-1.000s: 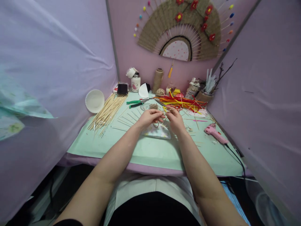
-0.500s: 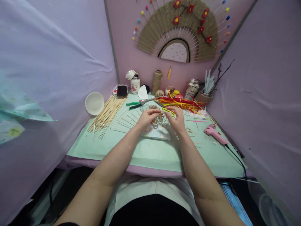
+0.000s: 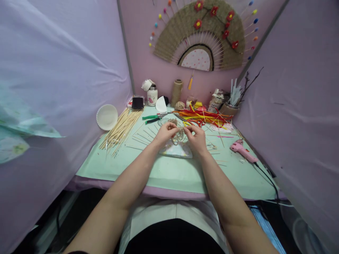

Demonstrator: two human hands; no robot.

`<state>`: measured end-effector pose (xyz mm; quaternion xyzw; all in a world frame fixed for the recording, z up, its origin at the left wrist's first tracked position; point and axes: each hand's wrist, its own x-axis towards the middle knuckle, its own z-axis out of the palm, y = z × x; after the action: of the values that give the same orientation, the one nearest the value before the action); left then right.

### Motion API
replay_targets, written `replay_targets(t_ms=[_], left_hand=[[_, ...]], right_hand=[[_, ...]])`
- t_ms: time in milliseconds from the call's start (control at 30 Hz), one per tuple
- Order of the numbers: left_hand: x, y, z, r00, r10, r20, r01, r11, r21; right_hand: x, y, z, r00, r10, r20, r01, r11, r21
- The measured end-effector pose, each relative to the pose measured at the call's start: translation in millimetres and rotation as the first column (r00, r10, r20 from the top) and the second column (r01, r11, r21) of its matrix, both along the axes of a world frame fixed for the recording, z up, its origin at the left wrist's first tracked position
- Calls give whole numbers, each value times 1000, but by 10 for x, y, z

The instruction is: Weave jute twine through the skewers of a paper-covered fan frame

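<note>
Both hands are raised close together over the middle of the table, fingertips almost meeting. My left hand (image 3: 167, 132) pinches thin beige twine (image 3: 176, 141), which hangs in loose loops between the hands. My right hand (image 3: 195, 137) pinches the same twine from the other side. Below them lies a half-round base covered in floral fabric (image 3: 176, 151), with thin sticks (image 3: 143, 138) fanning out from it to both sides. My fingers hide part of the twine and the sticks behind it.
Bamboo sticks (image 3: 123, 125) and a white bowl (image 3: 107, 117) are at left. Green-handled pliers (image 3: 149, 117), a twine spool (image 3: 177, 92) and red, orange and yellow pipe cleaners (image 3: 197, 114) lie at the back. A corded pink glue gun (image 3: 243, 151) rests at right.
My right hand has moved slightly left and down, so its fingertips are nearer my left hand. My left hand has stayed nearly in place.
</note>
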<state>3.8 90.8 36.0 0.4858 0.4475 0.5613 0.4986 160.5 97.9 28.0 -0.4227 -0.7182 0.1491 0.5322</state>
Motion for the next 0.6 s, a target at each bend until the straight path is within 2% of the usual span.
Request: replay_targets(t_ms=[100,200,300,400,500,600], left_hand=[[-22,27,-42,996,-50,-69,49,999,-14],[-47,44,-56,996,-23,-86,22,1000,-13],[-61,51,-39,999,29,-15,-29,999,-30],[-62,28,-2,997,16,81,-13,999,-34],[-64,-34,39,987,-141,81,139,990,30],[-72,-95,62,932,-357,-65,361,931,53]], right_hand=[[-9,-7,-5,1000,9,23,-9,1000,14],[-20,-15,-9,998,45,40,-45,999,20],[-38,-29,-12,994,100,37,-100,995,-3],[-57,-43,-12,984,178,-5,-177,979,-105],[-60,-31,-17,967,241,-80,-253,945,-207],[-30,19,-33,952,241,-188,-279,936,-214]])
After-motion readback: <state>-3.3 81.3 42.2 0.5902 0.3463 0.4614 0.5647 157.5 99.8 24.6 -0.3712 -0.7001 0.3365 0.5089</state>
